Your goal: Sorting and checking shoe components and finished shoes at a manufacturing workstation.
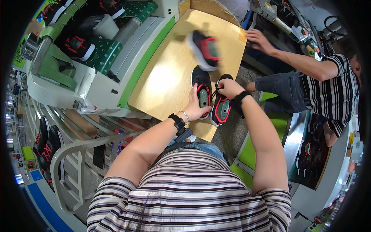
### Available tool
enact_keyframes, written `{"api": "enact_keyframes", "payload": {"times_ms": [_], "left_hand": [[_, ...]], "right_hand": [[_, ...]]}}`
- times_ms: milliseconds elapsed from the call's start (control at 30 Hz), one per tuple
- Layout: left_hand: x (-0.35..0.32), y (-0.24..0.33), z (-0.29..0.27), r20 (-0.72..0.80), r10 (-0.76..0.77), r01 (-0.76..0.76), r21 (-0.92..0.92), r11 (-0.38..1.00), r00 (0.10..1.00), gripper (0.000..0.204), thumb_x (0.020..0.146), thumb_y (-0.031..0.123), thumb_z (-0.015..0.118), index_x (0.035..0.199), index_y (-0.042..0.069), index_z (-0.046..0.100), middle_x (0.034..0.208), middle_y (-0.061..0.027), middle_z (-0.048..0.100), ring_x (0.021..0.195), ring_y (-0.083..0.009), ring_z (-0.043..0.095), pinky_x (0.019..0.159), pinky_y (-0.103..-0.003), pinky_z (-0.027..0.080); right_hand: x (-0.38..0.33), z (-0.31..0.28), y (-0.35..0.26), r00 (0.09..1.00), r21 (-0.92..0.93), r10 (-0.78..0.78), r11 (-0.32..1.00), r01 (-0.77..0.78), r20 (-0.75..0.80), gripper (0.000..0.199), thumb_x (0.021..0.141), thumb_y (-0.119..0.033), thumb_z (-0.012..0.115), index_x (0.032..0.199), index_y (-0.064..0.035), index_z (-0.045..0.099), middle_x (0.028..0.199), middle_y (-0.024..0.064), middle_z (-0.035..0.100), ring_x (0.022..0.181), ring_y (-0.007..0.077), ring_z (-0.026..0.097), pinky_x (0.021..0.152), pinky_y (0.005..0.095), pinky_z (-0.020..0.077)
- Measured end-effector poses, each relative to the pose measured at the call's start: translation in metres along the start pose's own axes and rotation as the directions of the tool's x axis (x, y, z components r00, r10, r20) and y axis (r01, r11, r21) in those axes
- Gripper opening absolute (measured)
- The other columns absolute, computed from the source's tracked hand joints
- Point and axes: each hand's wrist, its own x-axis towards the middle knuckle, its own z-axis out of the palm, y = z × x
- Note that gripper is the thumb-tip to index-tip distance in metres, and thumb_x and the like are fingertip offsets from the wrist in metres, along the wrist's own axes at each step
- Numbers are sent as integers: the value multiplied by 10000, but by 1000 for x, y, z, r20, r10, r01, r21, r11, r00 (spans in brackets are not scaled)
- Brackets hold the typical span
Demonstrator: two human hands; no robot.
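Observation:
Two black sneakers with red-edged collars and grey-green shoe lasts inside lie side by side at the near end of a wooden tabletop [162, 87]. My left hand [196, 105] is closed around the heel part of the left sneaker [201, 75], thumb by the last. Over the front of the right sneaker [221, 110], my right hand [230, 89] has its fingers pinched at the black laces. The toes of both point away from me. A third black-and-red sneaker [203, 50] with a white sole is motion-blurred just beyond them.
On the right a co-worker's open hand [261, 40] reaches toward the table's far edge. A machine with a green dotted conveyor belt [102, 58] carries more sneakers at left. Below it stands a metal rail rack [81, 162] with shoes. More shoes [305, 154] lie at far right.

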Motion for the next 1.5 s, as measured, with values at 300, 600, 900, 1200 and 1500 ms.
{"api": "enact_keyframes", "payload": {"times_ms": [300, 600, 900, 1200, 1500], "left_hand": [[1, 0, 8, -24, 2, -2, 21, 1000, 1000, 1258, 802, 279, 798, 1550, 23, -180, 1547, -349, 97, 1467, -485, 165, 1234, -476, 186], [2, 1, 6, 4, 6, -6, 32, 999, 1000, 1253, 789, 276, 791, 1538, 22, -181, 1542, -374, 74, 1470, -500, 132, 1236, -486, 173], [2, 7, -5, 11, -38, 38, 73, 997, 999, 1279, 810, 372, 812, 1560, 28, -165, 1551, -350, 136, 1470, -476, 174, 1232, -476, 188], [62, -4, -113, -569, 167, 3, 285, 959, 805, 864, 773, 356, 848, 1422, -35, 433, 1405, -267, 491, 1336, -389, 461, 1140, -447, 360], [116, -61, -201, -90, -419, 412, -79, 908, 904, 1199, 740, 314, 900, 1598, 10, 119, 1543, -245, 386, 1324, -357, 510, 1090, -430, 442]], "right_hand": [[-46, -2, -20, 964, 403, 100, 915, 8, -246, 383, 870, -134, 735, 1163, -5, 525, 803, 106, 628, 767, 177, 622, 712, 344, 511], [-121, 65, -26, 664, 180, -27, 954, 241, -747, 106, 871, 0, 648, 977, -3, 652, 1079, 122, 643, 1047, 287, 597, 919, 398, 473], [-112, 65, -24, 685, -168, -112, 986, -15, -720, 209, 793, -50, 668, 997, -8, 660, 908, 142, 585, 913, 337, 574, 808, 437, 466], [-112, 56, -32, 776, -77, 19, 993, -86, -631, 127, 856, -21, 580, 950, 17, 656, 903, 180, 579, 928, 361, 575, 833, 444, 482], [-67, 51, -29, 664, 390, 442, 890, -238, -603, 300, 862, -26, 578, 1142, -89, 491, 1206, 218, 500, 1121, 439, 558, 871, 521, 538]]}}
